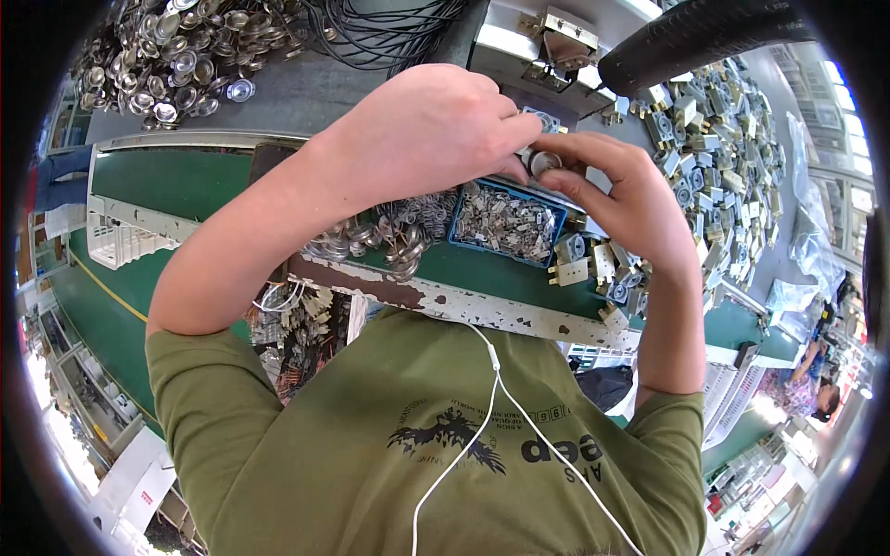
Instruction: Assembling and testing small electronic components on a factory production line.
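My left hand (pixel 454 130) and my right hand (pixel 607 181) meet over the far side of the bench. Between their fingertips is a small round silvery metal cup (pixel 545 163). The right thumb and fingers close around it from the right, while the left fingers are pinched together at its left side and partly hide it. Just below the hands lies a blue tray (pixel 451 229) full of small flat metal clips (pixel 505 221). Several box-shaped metal parts with round faces (pixel 573 269) sit beside the tray, under my right wrist.
Round metal cups with stems (pixel 176 69) are heaped at the far left, and more (pixel 399 241) lie by the tray. Black cables (pixel 394 32) run behind them. A metal fixture (pixel 565 46) and a thick black tube (pixel 700 42) stand ahead. Box-shaped parts (pixel 723 167) cover the right.
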The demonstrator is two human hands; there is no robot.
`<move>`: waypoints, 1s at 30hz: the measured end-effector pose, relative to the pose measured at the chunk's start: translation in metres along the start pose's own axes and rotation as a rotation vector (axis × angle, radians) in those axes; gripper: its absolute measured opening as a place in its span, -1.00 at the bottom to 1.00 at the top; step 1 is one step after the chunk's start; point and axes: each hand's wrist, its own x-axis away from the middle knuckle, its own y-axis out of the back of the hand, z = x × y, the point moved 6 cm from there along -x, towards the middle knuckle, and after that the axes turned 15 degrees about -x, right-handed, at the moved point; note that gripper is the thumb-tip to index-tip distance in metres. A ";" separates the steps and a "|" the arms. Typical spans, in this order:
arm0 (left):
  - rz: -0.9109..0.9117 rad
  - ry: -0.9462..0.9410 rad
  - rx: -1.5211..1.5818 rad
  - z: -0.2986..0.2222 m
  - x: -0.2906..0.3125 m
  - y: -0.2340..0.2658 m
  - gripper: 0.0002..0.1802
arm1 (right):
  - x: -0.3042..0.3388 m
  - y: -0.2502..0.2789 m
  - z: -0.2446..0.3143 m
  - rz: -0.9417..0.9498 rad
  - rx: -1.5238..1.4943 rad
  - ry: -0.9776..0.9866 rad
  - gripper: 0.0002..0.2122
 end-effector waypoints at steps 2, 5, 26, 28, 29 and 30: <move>-0.016 0.002 -0.012 0.002 0.000 0.001 -0.61 | -0.003 0.003 0.001 0.041 -0.024 -0.052 -0.63; -0.033 0.035 0.021 -0.001 0.002 0.005 -0.66 | 0.007 -0.004 -0.002 -0.096 -0.111 -0.064 -0.60; 0.240 0.236 0.308 0.031 -0.025 -0.008 -0.69 | 0.037 0.078 0.038 -0.758 -0.195 0.653 -0.63; 0.328 0.259 0.338 0.028 -0.028 -0.023 -0.72 | 0.033 0.083 0.044 -0.793 -0.195 0.674 -0.63; 0.375 0.254 0.304 0.025 -0.024 -0.033 -0.70 | 0.027 0.086 0.045 -0.783 -0.190 0.687 -0.65; 0.424 0.250 0.269 0.024 -0.021 -0.040 -0.69 | 0.019 0.089 0.045 -0.773 -0.186 0.700 -0.67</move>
